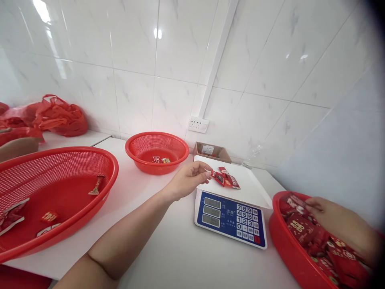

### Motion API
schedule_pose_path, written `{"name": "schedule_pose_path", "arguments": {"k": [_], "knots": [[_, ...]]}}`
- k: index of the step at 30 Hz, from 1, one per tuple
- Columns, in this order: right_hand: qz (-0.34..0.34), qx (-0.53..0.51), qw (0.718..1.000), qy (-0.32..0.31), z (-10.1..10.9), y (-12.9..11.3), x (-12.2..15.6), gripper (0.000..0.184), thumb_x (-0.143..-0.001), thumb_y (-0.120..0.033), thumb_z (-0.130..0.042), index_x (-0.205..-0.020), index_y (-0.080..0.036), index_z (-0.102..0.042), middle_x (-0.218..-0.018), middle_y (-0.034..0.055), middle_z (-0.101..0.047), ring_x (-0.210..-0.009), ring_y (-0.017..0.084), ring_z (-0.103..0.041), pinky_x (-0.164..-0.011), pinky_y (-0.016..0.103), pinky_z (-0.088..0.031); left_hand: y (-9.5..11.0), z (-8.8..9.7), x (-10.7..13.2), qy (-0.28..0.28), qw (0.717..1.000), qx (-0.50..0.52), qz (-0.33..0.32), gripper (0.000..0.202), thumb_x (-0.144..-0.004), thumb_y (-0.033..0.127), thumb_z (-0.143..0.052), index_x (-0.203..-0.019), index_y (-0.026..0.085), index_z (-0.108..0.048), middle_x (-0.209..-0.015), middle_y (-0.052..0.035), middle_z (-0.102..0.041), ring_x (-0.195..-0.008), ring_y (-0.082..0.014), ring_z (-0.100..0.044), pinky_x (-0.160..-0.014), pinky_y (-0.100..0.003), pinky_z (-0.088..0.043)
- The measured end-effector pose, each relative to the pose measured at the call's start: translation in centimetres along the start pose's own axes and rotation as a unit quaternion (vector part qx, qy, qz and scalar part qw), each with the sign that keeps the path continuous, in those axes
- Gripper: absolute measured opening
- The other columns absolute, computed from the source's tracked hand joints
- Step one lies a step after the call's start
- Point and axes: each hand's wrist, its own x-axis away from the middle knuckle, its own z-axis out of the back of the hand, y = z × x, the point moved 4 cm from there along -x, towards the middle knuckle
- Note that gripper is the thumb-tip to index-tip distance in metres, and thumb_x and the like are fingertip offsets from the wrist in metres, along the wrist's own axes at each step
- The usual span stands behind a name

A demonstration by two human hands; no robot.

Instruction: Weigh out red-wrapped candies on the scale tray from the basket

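Note:
My left hand (192, 178) is over the near left part of the white weighing pan (249, 186). Thumb and fingers pinch the end of a small red candy packet (218, 178). Touching it on the pan are more red wrapped packets (231, 181). Below the pan, the blue scale panel (231, 216) has number keys and three small displays, whose digits I cannot read. At the right, my right hand (327, 216) reaches over a red basin (279, 237) filled with red candy packets (309, 233). Its fingers are closed on a blurred red packet (296, 202).
A large red perforated basket (111, 168) with a few wrapped sweets stands at left. Behind it are a smaller red basket (156, 168) and red plastic bags (61, 116). A cardboard box (221, 154) sits behind the scale. Another person's arm (19, 148) shows at the left edge.

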Motion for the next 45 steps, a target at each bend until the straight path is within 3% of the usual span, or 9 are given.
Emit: {"name": "schedule_pose_path", "arguments": {"k": [3,7,13,21,27,31,33,40,45], "knots": [[0.002,0.009,0.999,-0.049,0.3,-5.3,0.8,0.007,-0.075,-0.027,-0.059,-0.077,-0.028,-0.066,-0.087,0.0064,-0.072,-0.071,0.019,-0.062,-0.064,0.032,-0.04,-0.1,0.0,-0.1,-0.001,1.0,-0.001,0.001,0.012,-0.082,0.022,-0.056,-0.092,0.016,-0.058,-0.081,-0.0008,-0.06,-0.074,-0.0102,-0.06,-0.071,-0.026,-0.047],[0.058,-0.065,0.986,-0.141,-2.8,-11.6,1.9,0.011,-0.078,-0.025,-0.052,-0.077,-0.023,-0.063,-0.074,0.0022,-0.071,-0.068,0.019,-0.062,-0.064,0.03,-0.04,0.0,0.0,0.0,0.0,1.0,0.006,0.004,0.012,-0.081,0.023,-0.058,-0.091,0.016,-0.058,-0.081,-0.0006,-0.061,-0.074,-0.0107,-0.06,-0.072,-0.027,-0.047],[0.061,-0.142,0.978,-0.14,-7.4,-15.9,0.5,0.018,-0.076,-0.029,-0.052,-0.082,-0.019,-0.065,-0.076,0.0036,-0.071,-0.064,0.016,-0.064,-0.054,0.025,-0.043,0.3,0.0,0.2,0.005,1.0,0.007,0.004,0.017,-0.079,0.028,-0.061,-0.092,0.016,-0.058,-0.081,-0.0011,-0.061,-0.075,-0.0115,-0.06,-0.072,-0.027,-0.047],[0.072,-0.231,0.97,-0.003,-7.5,-16.5,0.8,0.033,-0.079,-0.036,-0.046,-0.102,-0.018,-0.063,-0.102,0.0087,-0.068,-0.083,0.019,-0.064,-0.069,0.032,-0.049,0.5,0.5,0.2,0.016,1.0,0.014,-0.001,0.022,-0.079,0.032,-0.061,-0.093,0.016,-0.057,-0.082,-0.0019,-0.061,-0.074,-0.0114,-0.059,-0.072,-0.028,-0.046],[0.155,-0.323,0.915,0.184,-7.3,-17.3,9.5,0.027,-0.083,-0.037,-0.049,-0.097,-0.018,-0.062,-0.085,0.0074,-0.069,-0.073,0.018,-0.064,-0.064,0.03,-0.05,0.2,0.3,0.1,0.025,0.999,0.024,-0.004,0.019,-0.079,0.03,-0.061,-0.091,0.016,-0.057,-0.08,-0.0011,-0.061,-0.073,-0.011,-0.059,-0.072,-0.028,-0.046],[0.507,-0.263,0.816,0.089,-10.9,-22.4,17.3,0.019,-0.085,-0.013,-0.044,-0.091,-0.017,-0.062,-0.067,0.0026,-0.065,-0.058,0.013,-0.059,-0.056,0.025,-0.046,1.3,-0.4,0.9,0.056,0.996,0.007,-0.066,0.017,-0.081,0.029,-0.058,-0.092,0.016,-0.058,-0.079,-0.0017,-0.061,-0.075,-0.0122,-0.059,-0.073,-0.028,-0.047],[0.597,-0.227,0.768,0.042,-12.9,-24.2,20.2,0.023,-0.083,-0.011,-0.041,-0.093,-0.015,-0.062,-0.063,0.0026,-0.063,-0.055,0.014,-0.056,-0.051,0.026,-0.042,2.4,-0.8,1.7,0.075,0.99,-0.024,-0.114,0.016,-0.082,0.029,-0.057,-0.092,0.017,-0.059,-0.081,-0.0027,-0.062,-0.077,-0.013,-0.06,-0.072,-0.028,-0.048],[0.669,-0.197,0.713,-0.068,-16.0,-25.4,24.8,0.027,-0.079,-0.014,-0.037,-0.085,-0.018,-0.063,-0.059,0.0004,-0.062,-0.05,0.014,-0.054,-0.045,0.027,-0.035,2.4,1.1,4.6,0.116,0.957,-0.247,-0.097,0.018,-0.085,0.031,-0.053,-0.099,0.02,-0.058,-0.094,-0.0036,-0.065,-0.086,-0.0151,-0.06,-0.075,-0.028,-0.048],[0.604,-0.245,0.75,-0.112,-15.9,-24.5,23.8,0.027,-0.082,-0.015,-0.039,-0.091,-0.02,-0.063,-0.064,0.0008,-0.064,-0.056,0.014,-0.057,-0.052,0.025,-0.04,0.9,6.0,8.2,0.164,0.871,-0.462,-0.01,0.021,-0.086,0.034,-0.047,-0.101,0.022,-0.058,-0.103,-0.0042,-0.064,-0.094,-0.0185,-0.059,-0.078,-0.03,-0.048]]}}
